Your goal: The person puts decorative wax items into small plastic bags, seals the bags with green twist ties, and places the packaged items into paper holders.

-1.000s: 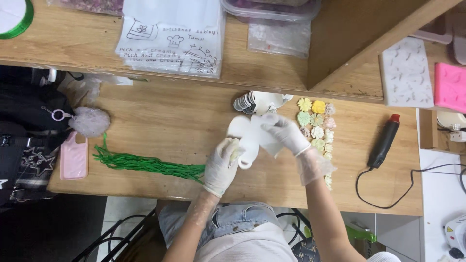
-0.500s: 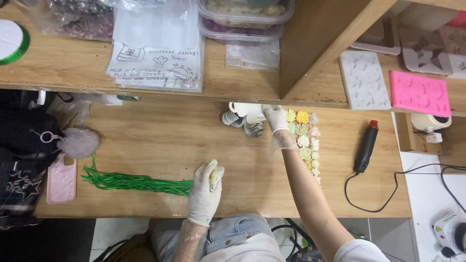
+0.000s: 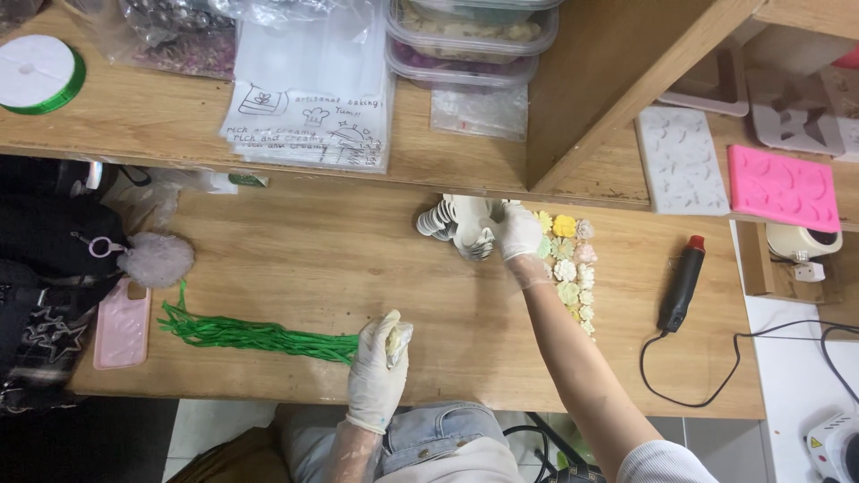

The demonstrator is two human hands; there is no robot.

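The gloved right hand [image 3: 517, 231] grips the white cups [image 3: 458, 224] at the counter's [image 3: 313, 259] back edge — beside the flowers [image 3: 565, 259]. The left hand [image 3: 379, 362] — near the front edge — closes on a pale lump [image 3: 393, 337].

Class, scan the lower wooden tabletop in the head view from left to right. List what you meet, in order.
Pink phone → green ribbon strips → left hand → stack of white paper pieces → right hand → small moulded flowers → black heat tool.

The left hand [image 3: 378, 368] closes over something pale — too hidden to identify — and the containers [image 3: 470, 36] run off the top edge.
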